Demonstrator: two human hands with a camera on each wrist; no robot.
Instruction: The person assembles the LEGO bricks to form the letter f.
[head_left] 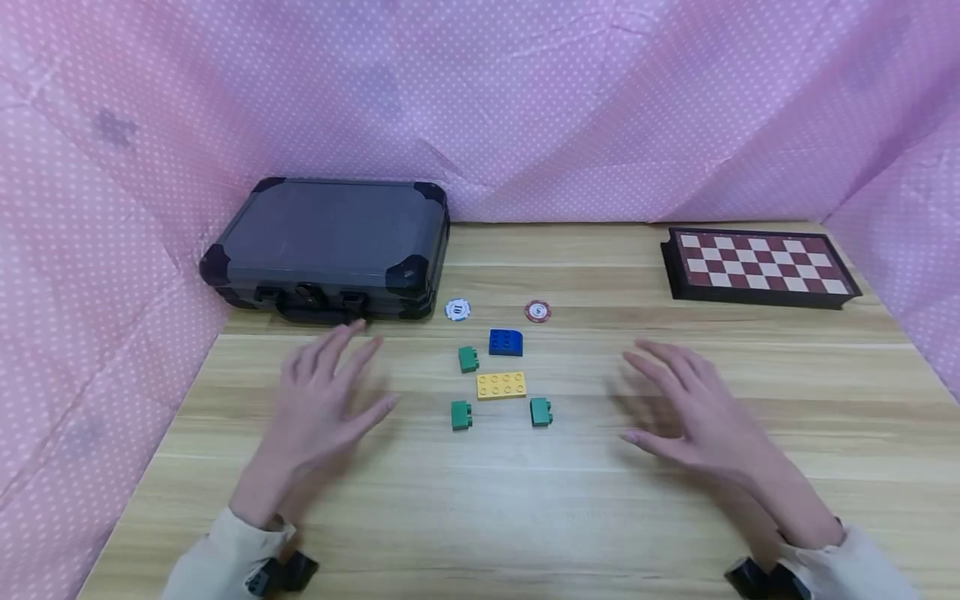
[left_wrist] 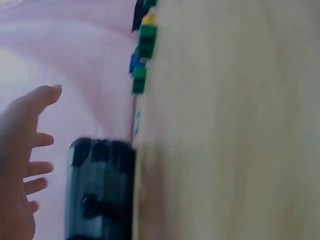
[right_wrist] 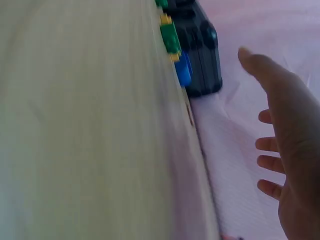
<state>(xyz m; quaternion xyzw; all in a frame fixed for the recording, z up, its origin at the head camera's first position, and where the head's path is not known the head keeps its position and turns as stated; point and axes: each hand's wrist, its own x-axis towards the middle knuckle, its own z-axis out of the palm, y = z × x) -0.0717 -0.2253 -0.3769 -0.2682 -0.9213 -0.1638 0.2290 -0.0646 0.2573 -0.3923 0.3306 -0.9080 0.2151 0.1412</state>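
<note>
Hands frame the work as we see it. Leftmost sits a hard grey case (head_left: 330, 246) with black corner caps, shut, against the pink dotted cloth (head_left: 525, 92). Our left hand (head_left: 326, 408) hovers spread, holding nothing. Between the hands lie studded plastic bricks: three green bricks (head_left: 461, 414), a blue brick (head_left: 506, 342), a yellow brick (head_left: 501, 385), loosely clustered within reach. Our right hand (head_left: 693, 412) hovers wide too, empty. A checkered board (head_left: 757, 265) lies far right.
</note>
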